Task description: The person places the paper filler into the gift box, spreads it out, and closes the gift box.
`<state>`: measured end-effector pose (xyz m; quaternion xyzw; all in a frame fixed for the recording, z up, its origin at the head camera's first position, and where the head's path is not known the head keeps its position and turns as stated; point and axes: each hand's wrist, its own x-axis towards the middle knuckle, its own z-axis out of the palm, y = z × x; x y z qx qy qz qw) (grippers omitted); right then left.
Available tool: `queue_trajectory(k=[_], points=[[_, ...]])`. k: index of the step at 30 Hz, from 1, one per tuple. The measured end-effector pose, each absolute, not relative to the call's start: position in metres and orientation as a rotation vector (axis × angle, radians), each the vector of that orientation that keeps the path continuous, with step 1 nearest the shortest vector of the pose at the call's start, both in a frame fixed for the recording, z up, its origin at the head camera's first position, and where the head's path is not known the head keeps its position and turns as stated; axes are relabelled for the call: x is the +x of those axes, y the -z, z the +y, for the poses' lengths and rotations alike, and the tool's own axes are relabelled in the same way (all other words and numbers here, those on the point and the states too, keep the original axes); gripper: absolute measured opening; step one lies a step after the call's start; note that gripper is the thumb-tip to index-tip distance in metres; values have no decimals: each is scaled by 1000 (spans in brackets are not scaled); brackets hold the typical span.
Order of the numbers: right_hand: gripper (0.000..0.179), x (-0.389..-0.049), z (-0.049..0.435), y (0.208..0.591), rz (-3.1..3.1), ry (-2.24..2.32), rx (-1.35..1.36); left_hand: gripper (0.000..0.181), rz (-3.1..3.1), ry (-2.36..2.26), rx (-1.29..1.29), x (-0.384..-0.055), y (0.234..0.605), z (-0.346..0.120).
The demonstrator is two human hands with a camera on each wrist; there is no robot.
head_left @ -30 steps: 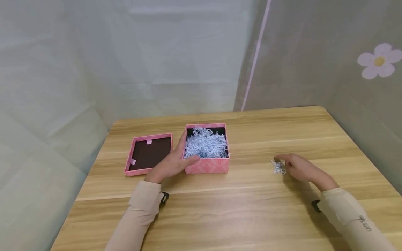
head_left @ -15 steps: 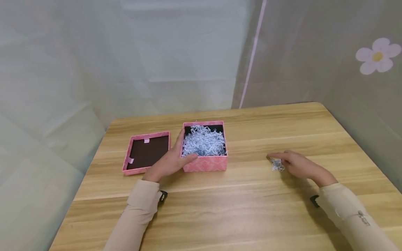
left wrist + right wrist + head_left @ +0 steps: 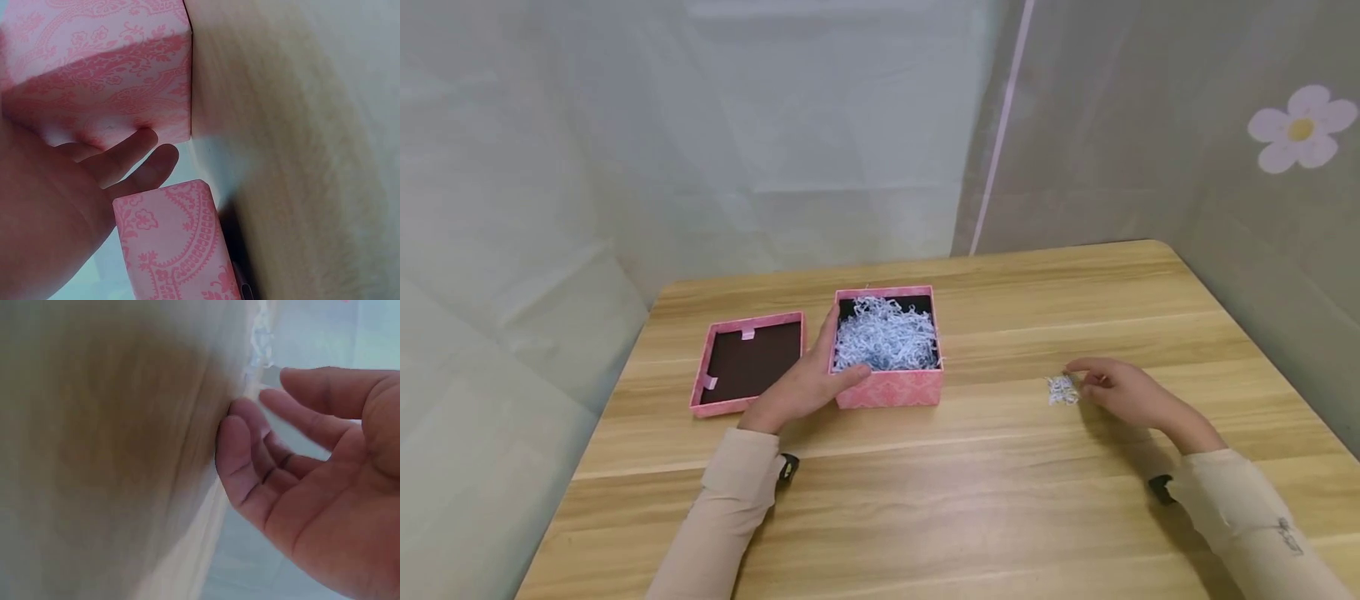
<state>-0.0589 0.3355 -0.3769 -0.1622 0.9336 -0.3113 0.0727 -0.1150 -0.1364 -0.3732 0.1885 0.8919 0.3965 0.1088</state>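
In the head view, a pink patterned box stands without its lid, filled with pale blue shredded paper. My left hand rests on its left side, thumb lying across the near rim. Several fingertips touch the pink wall in the left wrist view. To the right, a small clump of loose paper shreds lies on the table. Just right of this clump hovers my right hand, fingers loosely bent. The right wrist view shows its palm holding nothing, thumb apart from the fingertips.
The matching box lid lies upturned left of the box, dark inside, close to my left hand. Everything sits on a wooden table. A grey cloth curtain hangs behind the far edge.
My right hand's index finger was stretched left over the shreds; it has drawn back to the right, more bent. The clump now shows fully and looks flatter. The left hand keeps its place on the box.
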Motion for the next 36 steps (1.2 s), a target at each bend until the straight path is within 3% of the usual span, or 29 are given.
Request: queue_trajectory(k=[12, 20, 23, 31, 36], points=[[38, -44, 327, 389, 2871, 1189, -82, 111, 2620, -1165, 543, -116, 370, -135], [69, -45, 297, 393, 2921, 968, -82, 111, 2621, -1164, 563, -116, 371, -136], [62, -47, 291, 393, 2933, 919, -105, 111, 2622, -1161, 569, -117, 372, -135], [21, -47, 286, 393, 3035, 885, -180, 111, 2616, -1168, 564, -118, 372, -136], [10, -47, 286, 393, 3071, 873, -228, 111, 2617, -1168, 562, -118, 371, -135]])
